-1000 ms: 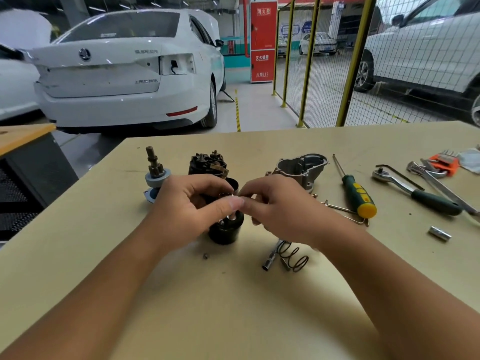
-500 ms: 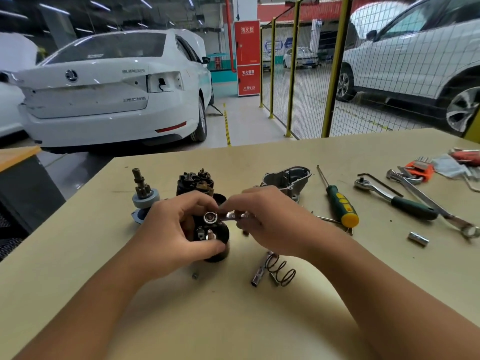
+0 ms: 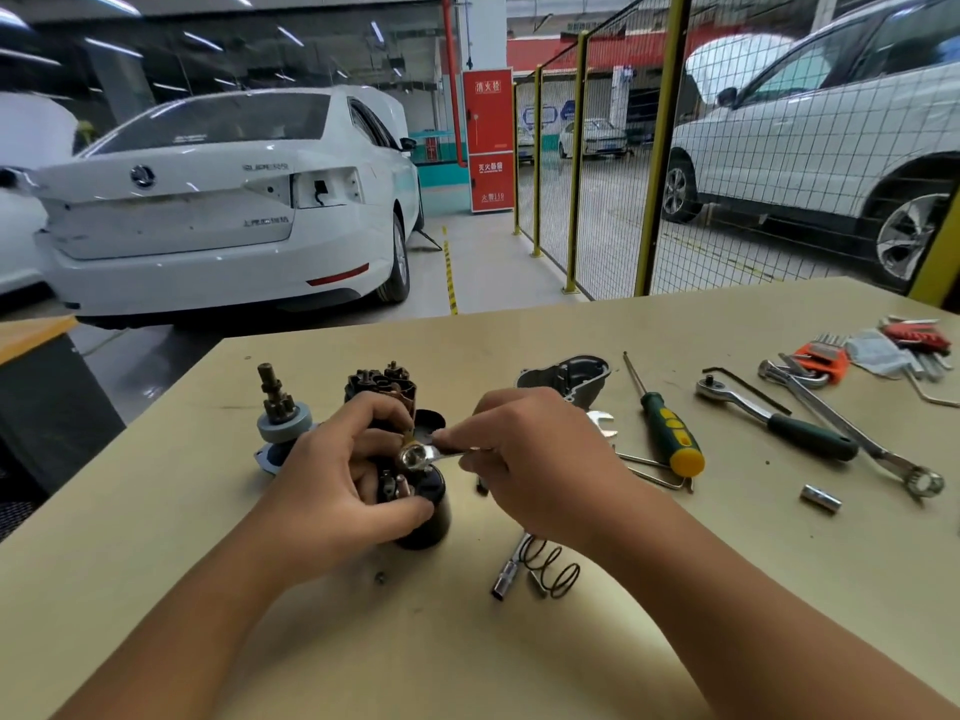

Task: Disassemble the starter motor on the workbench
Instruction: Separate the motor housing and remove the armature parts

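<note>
Head camera looks down on the workbench (image 3: 260, 641), and the disassembly seems to me already far along. Several parts stand separate: the pinion gear assembly (image 3: 280, 413) is upright to the left of the black solenoid body (image 3: 426, 506), a brush holder part (image 3: 379, 384) stands just behind it, and the grey aluminium end housing (image 3: 569, 376) lies behind it to the right. A coil spring (image 3: 550, 566) and a small socket extension (image 3: 506, 582) lie near it on the front side, and one tiny nut or screw (image 3: 380, 577) rests in front of it.

What is left, as I judge, is the solenoid body itself. It is a short black cylinder, standing on the bench at the middle, with metal terminals on its top. The left hand (image 3: 332, 485) has its fingers curled around this cylinder and holds it firm. The right hand (image 3: 535, 459) pinches a small combination wrench (image 3: 431, 454), whose ring end sits over a terminal on top of the cylinder; I cannot tell if the nut is already loose.

Further to the right of the solenoid body lie a green screwdriver (image 3: 670, 428), a ratchet handle (image 3: 779, 420) and a loose socket (image 3: 821, 498), all untouched.
</note>
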Action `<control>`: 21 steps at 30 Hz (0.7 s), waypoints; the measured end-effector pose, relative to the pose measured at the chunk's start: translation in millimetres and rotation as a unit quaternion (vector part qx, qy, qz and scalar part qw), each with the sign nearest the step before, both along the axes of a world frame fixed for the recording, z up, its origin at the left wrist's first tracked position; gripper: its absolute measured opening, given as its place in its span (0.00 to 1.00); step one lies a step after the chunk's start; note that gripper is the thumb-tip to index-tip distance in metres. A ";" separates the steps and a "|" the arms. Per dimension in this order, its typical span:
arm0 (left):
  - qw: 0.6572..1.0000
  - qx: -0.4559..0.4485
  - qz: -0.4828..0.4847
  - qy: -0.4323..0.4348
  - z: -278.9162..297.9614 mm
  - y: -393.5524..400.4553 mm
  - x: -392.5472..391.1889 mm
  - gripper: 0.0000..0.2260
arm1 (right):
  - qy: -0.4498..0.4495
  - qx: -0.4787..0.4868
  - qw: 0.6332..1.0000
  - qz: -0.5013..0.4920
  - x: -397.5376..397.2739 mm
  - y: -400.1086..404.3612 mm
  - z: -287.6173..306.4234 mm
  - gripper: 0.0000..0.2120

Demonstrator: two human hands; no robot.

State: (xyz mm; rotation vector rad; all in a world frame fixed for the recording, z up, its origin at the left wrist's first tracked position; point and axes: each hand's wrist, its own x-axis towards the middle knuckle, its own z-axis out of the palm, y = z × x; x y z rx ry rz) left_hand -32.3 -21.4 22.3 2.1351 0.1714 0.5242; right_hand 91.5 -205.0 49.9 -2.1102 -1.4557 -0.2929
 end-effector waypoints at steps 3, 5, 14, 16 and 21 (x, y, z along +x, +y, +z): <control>1.000 0.025 -0.017 0.004 -0.2 2.8 -1.7 0.24 | -0.006 0.042 0.998 -0.048 7.8 -5.9 -0.7 0.17; 0.999 0.050 -0.020 -0.004 -1.0 3.8 -3.0 0.20 | 0.029 0.047 0.996 -0.069 13.7 -9.7 -2.1 0.17; 0.998 0.047 0.023 -0.024 2.6 -3.6 -2.2 0.21 | 0.124 0.010 0.988 -0.092 31.5 -16.6 -13.4 0.15; 0.999 0.032 0.030 -0.030 3.9 -5.1 -2.5 0.22 | 0.140 0.010 0.986 -0.090 35.3 -19.0 -15.4 0.15; 1.000 -0.018 0.013 -0.019 5.5 -9.1 -3.5 0.16 | 0.135 -0.018 0.985 -0.104 46.5 -23.8 -19.9 0.13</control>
